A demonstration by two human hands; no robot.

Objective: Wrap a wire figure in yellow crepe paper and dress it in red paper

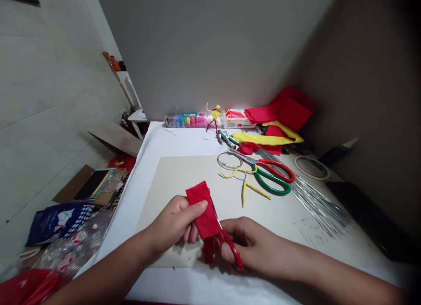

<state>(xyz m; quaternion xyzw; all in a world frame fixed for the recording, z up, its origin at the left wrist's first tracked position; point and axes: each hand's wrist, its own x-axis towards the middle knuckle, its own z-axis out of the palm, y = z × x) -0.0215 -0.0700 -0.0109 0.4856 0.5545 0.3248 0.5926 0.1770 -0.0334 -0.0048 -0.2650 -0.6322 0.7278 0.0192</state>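
A folded piece of red crepe paper [207, 217] is pinched between the thumb and fingers of my left hand [184, 217]. My right hand [245, 241] grips the red-handled scissors [235, 250], whose blades lie along the paper's right edge. A narrow red strip [208, 250] hangs below the paper. Beyond my hands lies a wire figure partly wrapped in yellow [245, 182], close to a wire ring [229, 161]. Larger scissors with one red and one green handle [274, 175] rest beside it.
Silver wires [319, 204] fan out on the right near a tape roll [311, 167]. At the back stand clay packs [189, 120], a yellow-and-red figure [215, 114] and a red crepe roll [292, 110]. A beige board [164, 178] covers the white table. Plastic bags [79, 239] lie at left.
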